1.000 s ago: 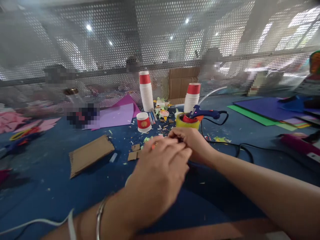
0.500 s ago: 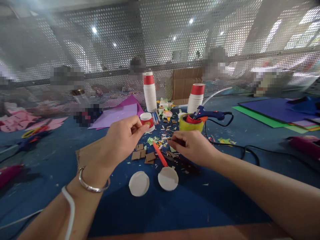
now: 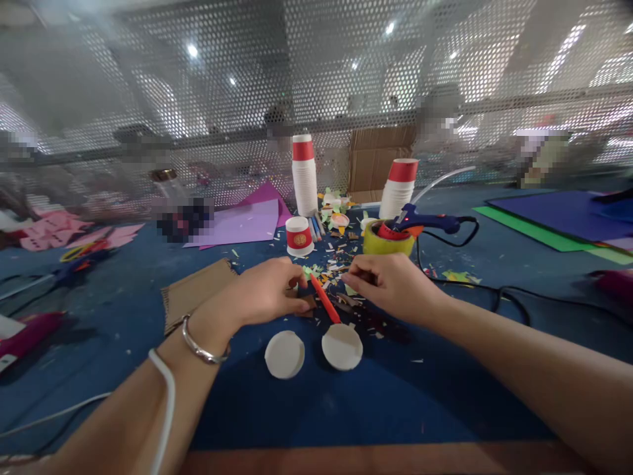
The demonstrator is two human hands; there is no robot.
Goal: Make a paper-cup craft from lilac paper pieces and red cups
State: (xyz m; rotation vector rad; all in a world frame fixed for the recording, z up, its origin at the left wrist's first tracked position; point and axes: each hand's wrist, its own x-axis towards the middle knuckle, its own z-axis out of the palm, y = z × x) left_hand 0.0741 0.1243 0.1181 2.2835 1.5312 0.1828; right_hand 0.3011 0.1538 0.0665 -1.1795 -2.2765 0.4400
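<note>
Messily, scraps (image 3: 334,268) (orange stick (image 3: 325,300) too) separate left hand (image 3: 270,290) from right hand (image 3: 395,287).

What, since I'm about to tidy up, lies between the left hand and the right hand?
Between the left hand and right hand lie an orange pen-like tool and small paper scraps, as the head view shows.

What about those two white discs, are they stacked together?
No, the left white disc and right white disc lie apart on the blue table.
</note>
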